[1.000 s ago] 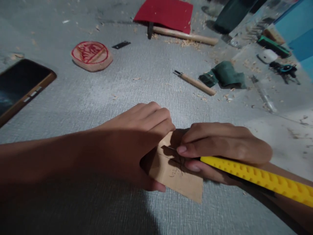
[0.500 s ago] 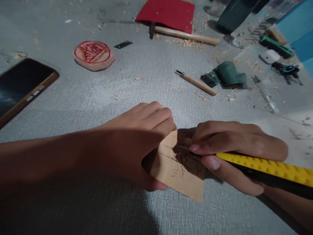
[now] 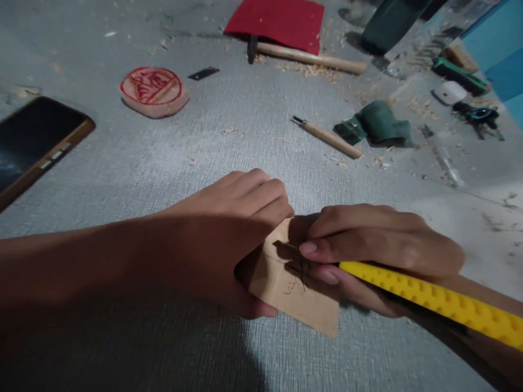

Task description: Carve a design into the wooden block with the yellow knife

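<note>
While the left hand (image 3: 241,223) bends over the tan piece of wood (image 3: 312,313), its grip is closed on the left end, fingers curled at the far side and thumb at the near side. The piece is flat and smooth on top, with thin dark squiggles that I can't read. Just right of that grip, the right hand (image 3: 379,239) has its grip pinched shut on a yellow knife (image 3: 429,296), finger and thumb close to the blade. The blade tip is over the wood, and the bumpy handle slants back to the right. Past the left grip, on the gray, scratchy-looking counter (image 3: 163,158), sits a chunky round wood piece (image 3: 151,90) with red lines on top. Beyond the right grip lie a small wood-handled tool (image 3: 329,140) and a crumpled green cloth (image 3: 382,124). A shiny black phone (image 3: 38,130) lies far left of both grips.
</note>
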`<state>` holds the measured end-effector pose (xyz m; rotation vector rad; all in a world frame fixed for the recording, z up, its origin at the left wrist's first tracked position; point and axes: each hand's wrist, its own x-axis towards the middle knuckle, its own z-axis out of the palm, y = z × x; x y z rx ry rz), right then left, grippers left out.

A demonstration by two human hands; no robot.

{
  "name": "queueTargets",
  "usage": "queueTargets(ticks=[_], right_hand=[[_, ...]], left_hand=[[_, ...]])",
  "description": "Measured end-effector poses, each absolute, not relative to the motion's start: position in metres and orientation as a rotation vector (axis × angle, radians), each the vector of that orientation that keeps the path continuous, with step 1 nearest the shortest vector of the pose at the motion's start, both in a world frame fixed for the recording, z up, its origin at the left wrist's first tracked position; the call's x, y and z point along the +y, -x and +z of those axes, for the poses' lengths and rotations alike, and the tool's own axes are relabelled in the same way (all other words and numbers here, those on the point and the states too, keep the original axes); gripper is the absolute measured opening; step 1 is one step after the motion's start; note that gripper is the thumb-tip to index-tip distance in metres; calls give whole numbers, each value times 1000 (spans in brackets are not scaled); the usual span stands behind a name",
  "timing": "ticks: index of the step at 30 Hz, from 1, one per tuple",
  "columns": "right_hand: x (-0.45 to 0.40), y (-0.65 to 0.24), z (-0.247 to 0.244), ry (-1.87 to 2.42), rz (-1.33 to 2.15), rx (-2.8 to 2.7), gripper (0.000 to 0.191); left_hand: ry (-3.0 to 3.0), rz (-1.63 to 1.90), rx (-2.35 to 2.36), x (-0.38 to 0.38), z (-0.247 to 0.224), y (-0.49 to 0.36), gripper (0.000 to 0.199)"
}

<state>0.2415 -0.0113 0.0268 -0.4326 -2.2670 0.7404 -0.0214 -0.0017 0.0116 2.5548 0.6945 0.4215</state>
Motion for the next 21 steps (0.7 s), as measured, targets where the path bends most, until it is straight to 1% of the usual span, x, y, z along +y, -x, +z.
queueTargets(ticks=[2,7,12,15,18,21], right_hand=[[-12,-243,30,491,762,-2275,22],[-13,-250,37,571,770,-2264,24],[-15,-251,38,582,766,-2297,26],[-14,-249,35,523,699,-2305,23],[-13,-248,34,450,635,-2277,15],[-15,-249,36,496,640,-2311,6]], left_hand=[[-2553,423,709,-2,12,22,66],[-2571,411,714,-3,14,21,67],[-2564,382,721,-3,17,20,62],[-2562,397,717,-3,16,21,64],[-2575,427,702,-3,13,21,69],[-2575,457,712,-4,10,21,72]])
